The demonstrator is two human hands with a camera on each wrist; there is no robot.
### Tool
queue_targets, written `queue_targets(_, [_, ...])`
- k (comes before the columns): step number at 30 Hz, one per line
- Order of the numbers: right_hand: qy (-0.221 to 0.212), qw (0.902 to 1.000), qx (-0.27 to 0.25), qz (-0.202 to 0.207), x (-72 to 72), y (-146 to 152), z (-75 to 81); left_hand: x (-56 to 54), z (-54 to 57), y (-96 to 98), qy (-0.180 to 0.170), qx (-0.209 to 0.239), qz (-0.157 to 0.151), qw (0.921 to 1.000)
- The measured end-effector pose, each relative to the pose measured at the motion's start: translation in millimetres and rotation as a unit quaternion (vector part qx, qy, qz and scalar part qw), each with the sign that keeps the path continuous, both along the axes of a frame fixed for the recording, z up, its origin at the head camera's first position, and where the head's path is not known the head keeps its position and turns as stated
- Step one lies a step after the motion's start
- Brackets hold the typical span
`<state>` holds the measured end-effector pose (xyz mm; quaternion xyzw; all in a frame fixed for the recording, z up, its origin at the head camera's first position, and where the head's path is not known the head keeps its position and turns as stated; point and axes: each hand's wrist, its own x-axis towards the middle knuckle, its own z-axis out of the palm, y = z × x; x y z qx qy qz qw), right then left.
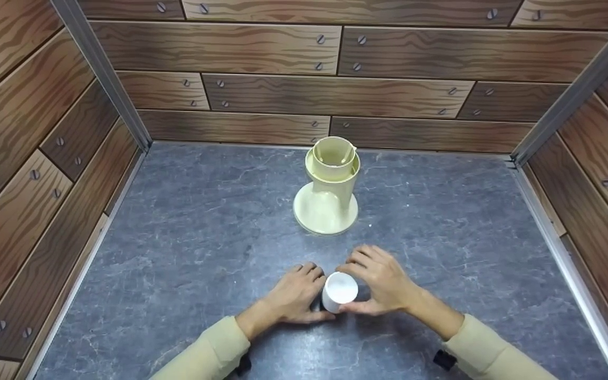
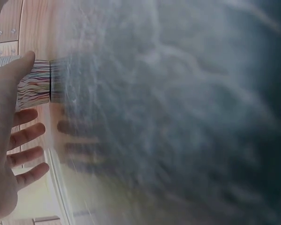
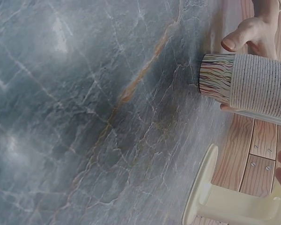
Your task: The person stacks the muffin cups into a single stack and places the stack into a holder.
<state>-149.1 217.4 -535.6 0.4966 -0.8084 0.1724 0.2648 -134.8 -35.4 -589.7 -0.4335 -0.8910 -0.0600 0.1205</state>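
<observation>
A stack of paper cups [image 3: 259,85] stands on the table, with many white rims above a band of coloured wavy lines. From the head view its white top [image 1: 341,286] shows between both hands. My right hand [image 1: 380,278] holds the stack near the top, thumb on the near side and index finger at the far rim. Beside the stack on the left, my left hand [image 1: 294,295] keeps its thumb low along the near side. Its fingers [image 2: 30,136] are loosely extended and spread in the left wrist view.
Beyond the hands stands a cream plastic device [image 1: 333,195] with a round base and an upright tube holding a cup-shaped insert. Wood-patterned walls [image 1: 272,50] enclose the dark marbled table [image 1: 203,211] at the back and sides.
</observation>
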Motion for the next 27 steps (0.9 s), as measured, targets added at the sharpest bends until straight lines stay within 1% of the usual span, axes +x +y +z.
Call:
queue_targets(8, [-0.008,0.9999,-0.006,-0.002,0.9,-0.9,-2.0,-0.3,1.8,-0.1,0.002,0.002,-0.004,1.0000])
queue_targets(19, [-0.012,0.9997,-0.019,-0.006,2.0,0.6,-5.7,-1.4,2.3,2.4,-0.007,-0.013,0.000,0.9999])
queue_targets(22, [-0.012,0.9998,-0.017,-0.007,2.3,0.2,-5.0,-1.4,2.8,2.4,-0.003,-0.012,-0.002,0.9999])
queue_targets(27, [-0.008,0.9999,-0.014,-0.005,2.3,0.0,-3.6,-1.9,4.0,-0.1,0.013,-0.005,-0.008,0.9999])
